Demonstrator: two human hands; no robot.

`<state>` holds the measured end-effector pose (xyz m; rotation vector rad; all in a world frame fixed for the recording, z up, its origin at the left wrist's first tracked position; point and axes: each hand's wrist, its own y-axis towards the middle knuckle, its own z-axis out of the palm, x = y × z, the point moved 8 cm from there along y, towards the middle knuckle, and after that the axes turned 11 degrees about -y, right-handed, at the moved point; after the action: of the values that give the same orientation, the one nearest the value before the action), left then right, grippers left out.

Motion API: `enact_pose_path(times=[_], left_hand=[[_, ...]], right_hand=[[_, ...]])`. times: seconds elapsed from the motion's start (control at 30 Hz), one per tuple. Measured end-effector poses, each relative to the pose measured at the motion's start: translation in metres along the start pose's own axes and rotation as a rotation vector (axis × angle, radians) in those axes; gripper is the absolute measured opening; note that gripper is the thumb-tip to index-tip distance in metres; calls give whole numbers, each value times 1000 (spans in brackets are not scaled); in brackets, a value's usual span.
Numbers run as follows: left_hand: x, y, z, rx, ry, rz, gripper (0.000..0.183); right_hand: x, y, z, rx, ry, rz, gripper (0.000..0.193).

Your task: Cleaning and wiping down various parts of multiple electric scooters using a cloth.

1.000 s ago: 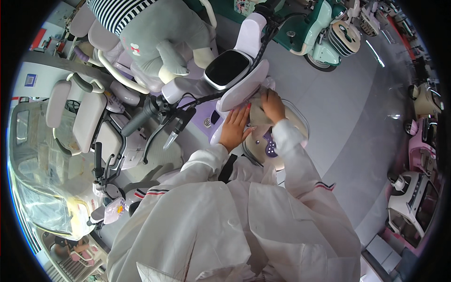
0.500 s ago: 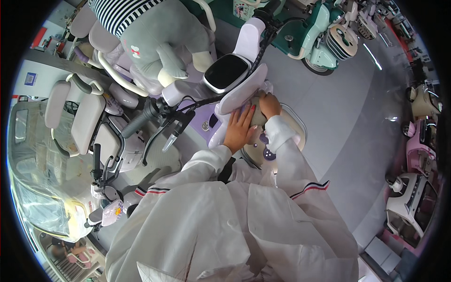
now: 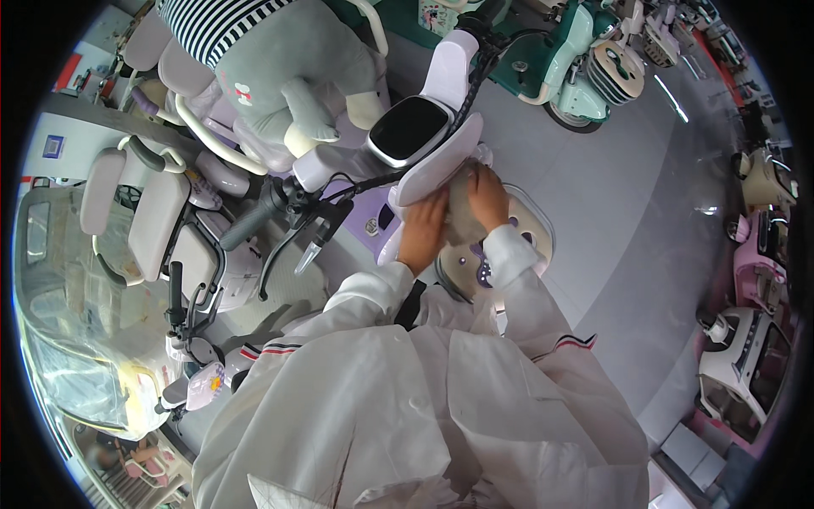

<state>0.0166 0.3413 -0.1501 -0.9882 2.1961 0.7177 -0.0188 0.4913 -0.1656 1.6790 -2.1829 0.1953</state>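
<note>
A white and lilac electric scooter stands in front of me, its white front panel (image 3: pixel 441 157) under a black display screen (image 3: pixel 409 129). My left hand (image 3: pixel 422 231) lies flat against the lower edge of that panel. My right hand (image 3: pixel 488 195) presses a grey cloth (image 3: pixel 462 210) onto the scooter's front, just right of the left hand. Both sleeves are white. The black left handlebar grip (image 3: pixel 254 216) with its brake lever sticks out to the left.
A grey plush toy (image 3: pixel 280 68) in a striped top sits on a scooter behind. A teal scooter (image 3: pixel 577 59) stands at the back right, pink and white ones (image 3: pixel 755 339) at the right edge, more scooters and plastic-wrapped seats (image 3: pixel 136 212) on the left.
Both hands have slid a little up and left along the front panel, the right hand rubbing the cloth; my head has leaned closer.
</note>
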Motion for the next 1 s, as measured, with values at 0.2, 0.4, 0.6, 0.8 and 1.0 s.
enact_pose_path(times=[0.2,0.4,0.6,0.8,1.0], left_hand=[[5,2,10,-41,-100,45,62],[-26,-2,20,85,-69,164,63],[-15,-5,16,-195,-122,94,59],[12,5,12,-191,-128,45,57],[4,18,14,16,-253,-32,60]], right_hand=[[36,-34,-7,-182,-211,-289,48],[6,-17,3,27,-55,-140,46],[21,-4,-10,-253,-156,-319,43],[52,-28,-4,-384,-244,-287,49],[2,7,29,437,-61,220,45]])
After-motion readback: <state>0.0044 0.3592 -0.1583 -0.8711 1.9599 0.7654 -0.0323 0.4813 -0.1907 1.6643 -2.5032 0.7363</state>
